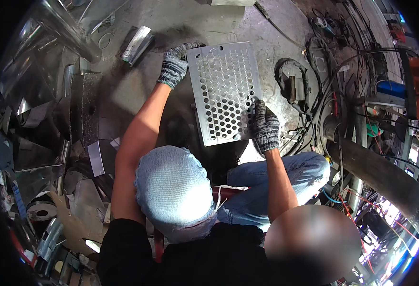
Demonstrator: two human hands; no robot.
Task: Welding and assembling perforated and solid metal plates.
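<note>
A grey rectangular metal plate (197, 102), perforated with rows of round holes, is held tilted above the floor in front of me. My left hand (173, 63), in a grey striped knit glove, grips its upper left corner, with the fingertips partly hidden by the plate. Along the lower right edge, my right hand (267, 126) in a matching glove is closed on the plate, fingers lying over the face near the holes. Through the lower holes the background looks dark; the upper holes show lighter grey.
A folded shiny metal piece (137, 46) lies on the concrete floor (171, 21) beyond my left hand. Metal sheets and offcuts (37, 143) crowd the left. Black cables (314, 90) coil at the right beside a long pipe (381, 167). My denim-covered leg (295, 174) is bent below the plate.
</note>
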